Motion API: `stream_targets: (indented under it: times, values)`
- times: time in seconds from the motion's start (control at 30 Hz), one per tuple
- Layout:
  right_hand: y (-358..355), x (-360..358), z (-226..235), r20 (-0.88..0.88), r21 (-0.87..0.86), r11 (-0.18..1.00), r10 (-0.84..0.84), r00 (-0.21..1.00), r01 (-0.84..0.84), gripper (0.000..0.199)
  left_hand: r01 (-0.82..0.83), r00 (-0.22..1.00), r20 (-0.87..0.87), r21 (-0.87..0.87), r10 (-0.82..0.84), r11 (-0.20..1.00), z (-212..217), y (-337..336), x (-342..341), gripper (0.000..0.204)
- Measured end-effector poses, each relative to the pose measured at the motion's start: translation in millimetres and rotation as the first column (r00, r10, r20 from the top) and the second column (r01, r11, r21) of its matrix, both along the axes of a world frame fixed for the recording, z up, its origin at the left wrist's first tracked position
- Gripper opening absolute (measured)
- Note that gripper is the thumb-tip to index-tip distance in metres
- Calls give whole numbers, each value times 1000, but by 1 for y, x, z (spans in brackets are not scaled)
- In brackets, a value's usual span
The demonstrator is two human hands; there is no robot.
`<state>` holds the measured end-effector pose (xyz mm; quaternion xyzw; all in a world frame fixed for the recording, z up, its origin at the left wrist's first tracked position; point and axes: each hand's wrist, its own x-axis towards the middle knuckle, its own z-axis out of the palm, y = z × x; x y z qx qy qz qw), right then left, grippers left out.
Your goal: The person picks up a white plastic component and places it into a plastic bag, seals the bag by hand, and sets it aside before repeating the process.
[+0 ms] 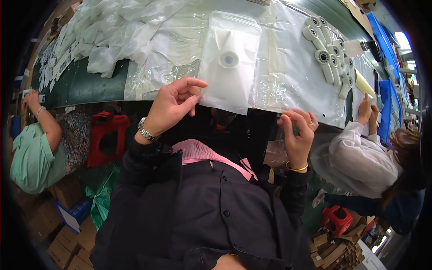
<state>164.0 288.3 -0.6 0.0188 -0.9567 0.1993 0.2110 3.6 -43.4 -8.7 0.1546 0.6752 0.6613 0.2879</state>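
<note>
A stack of frosted, translucent plastic bags [227, 87] lies in front of me and reaches over the table's near edge. A round white piece with a bluish-grey centre [228, 59] shows at the bags; I cannot tell whether it is inside the top one or on it. My left hand [179, 99] is at the bags' lower left edge, index finger stretched and thumb apart, with nothing visible held. Whether its fingertips touch the plastic is unclear. To the right of the bags, my right hand [299, 132] hovers by the table edge, fingers loosely bent and apart, nothing in it.
Several white round-headed pieces with handles [330, 58] lie at the right of the plastic-covered table [288, 85]. A heap of thin white bags [121, 31] covers the far left. People sit at both sides, a red stool [108, 139] near the left one. Cardboard boxes [67, 243] stand behind.
</note>
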Motion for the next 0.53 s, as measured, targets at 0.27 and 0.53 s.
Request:
stream_targets:
  times: [0.27,0.53]
  values:
    - [-7,-1,-3,-28,-663,747,38,999,-47,20,-129,960,-270,-182,76,975,-15,-35,4,38]
    - [11,21,31,63,-995,85,181,981,48,33,-38,950,-313,-60,18,997,-56,-29,-41,35]
